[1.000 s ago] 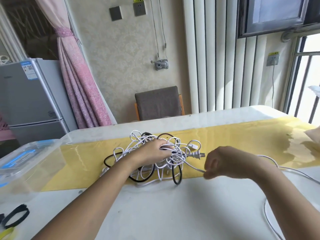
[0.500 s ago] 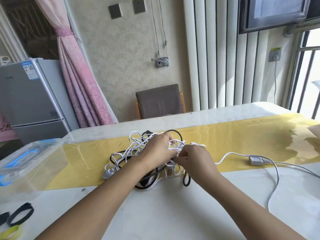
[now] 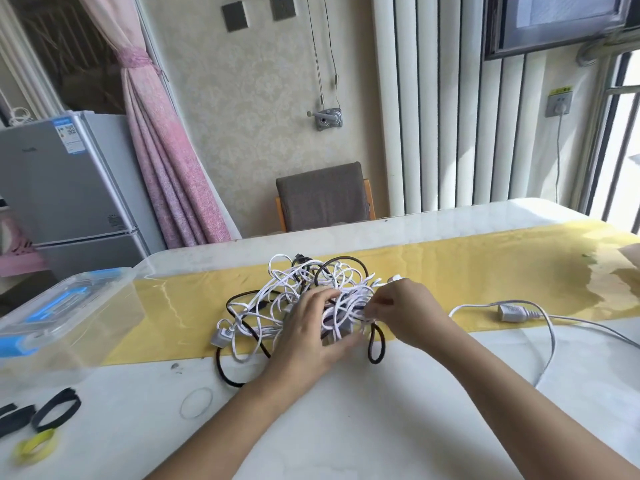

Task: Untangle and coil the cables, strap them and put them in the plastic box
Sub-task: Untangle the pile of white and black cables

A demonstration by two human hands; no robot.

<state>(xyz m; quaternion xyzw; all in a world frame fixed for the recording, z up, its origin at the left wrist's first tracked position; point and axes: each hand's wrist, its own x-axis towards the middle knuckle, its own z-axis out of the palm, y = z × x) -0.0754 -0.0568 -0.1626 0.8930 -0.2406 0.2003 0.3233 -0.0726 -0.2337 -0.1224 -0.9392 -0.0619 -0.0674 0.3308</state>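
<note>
The left hand [image 3: 308, 332] lies palm down on the tangle [image 3: 294, 280] of white and black cables. Its fingers are spread and nearly straight across the top, and its thumb is stretched along the near side, so it presses the tangle rather than closing round it. The right hand [image 3: 407, 311] touches the tangle's right side with its fingers curled, its fingertips [image 3: 372, 306] pinching a few white strands there. Slight blur hides which strand they hold.

The tangle sits mid-worktop on the yellow runner [image 3: 450, 265], under and between both hands. A black loop [image 3: 375, 344] and some white loops spill toward the near edge. One white cable [image 3: 550, 344] lies loose to the right of the right hand, and its grey plug [image 3: 512, 311] rests on the runner.

The box [image 3: 69, 306], clear with a blue-clipped lid, stands at the worktop's left edge, well apart from the hands. The straps [image 3: 55, 408] lie by the near left corner.
</note>
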